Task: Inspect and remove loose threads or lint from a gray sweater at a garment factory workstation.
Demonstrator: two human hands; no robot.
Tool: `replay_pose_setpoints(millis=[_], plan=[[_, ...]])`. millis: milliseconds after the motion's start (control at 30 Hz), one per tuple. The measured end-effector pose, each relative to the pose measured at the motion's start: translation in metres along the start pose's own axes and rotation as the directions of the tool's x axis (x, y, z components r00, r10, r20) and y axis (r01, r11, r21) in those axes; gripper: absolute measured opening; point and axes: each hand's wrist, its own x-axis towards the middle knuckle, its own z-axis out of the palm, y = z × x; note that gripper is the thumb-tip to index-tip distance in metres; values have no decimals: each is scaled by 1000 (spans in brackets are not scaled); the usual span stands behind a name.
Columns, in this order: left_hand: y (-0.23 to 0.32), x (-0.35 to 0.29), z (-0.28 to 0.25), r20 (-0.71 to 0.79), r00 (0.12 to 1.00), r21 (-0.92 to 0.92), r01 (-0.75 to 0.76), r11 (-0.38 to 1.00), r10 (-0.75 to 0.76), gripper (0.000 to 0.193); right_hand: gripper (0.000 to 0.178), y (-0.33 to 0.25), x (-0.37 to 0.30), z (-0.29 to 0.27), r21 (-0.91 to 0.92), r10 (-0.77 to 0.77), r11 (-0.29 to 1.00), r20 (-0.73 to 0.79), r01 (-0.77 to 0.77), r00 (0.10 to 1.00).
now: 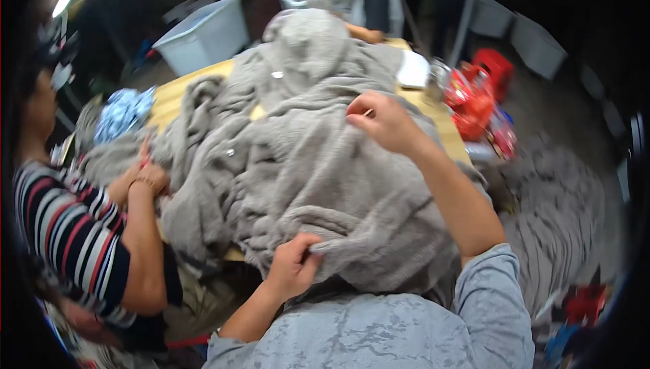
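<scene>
My left hand (292, 265) pinches the grey fleece garment's (318, 166) near hem; my right hand (382, 120) grips its middle. It lies heaped and unsorted on the tabletop (177, 95), so I judge most handling remains.

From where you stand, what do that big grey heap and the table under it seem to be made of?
The grey garments look like soft, fuzzy knit or fleece: matt, ribbed and thick, draping in heavy folds, with small pale buttons. The left hand pinches a hem and the right hand grips a fold. The table looks like pale wood or laminate, smooth and yellowish; I cannot tell which.
</scene>
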Motion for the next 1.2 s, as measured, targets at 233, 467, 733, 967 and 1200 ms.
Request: replay_pose_setpoints(millis=[233,467,733,967,1200], plan=[[20,-4,-18,-36,992,8,-123,992,123,26,35,111,96,42,-454,87,876,-181,-161,980],[26,1,-32,-21,993,9,-116,993,116,19,27,109,106,-2,-332,-94,942,-401,-49,911],[15,21,-20,111,960,-71,-251,965,258,18,33,-18,-78,-141,-267,-125,961,-165,78,978],[13,24,-1,481,870,-60,-89,994,107,24,32,-19,-122,-109,-241,252,950,221,-197,942],[44,-1,-11,600,797,-471,279,837,72,11,31,0,2,28,102,189,975,83,-197,979]])
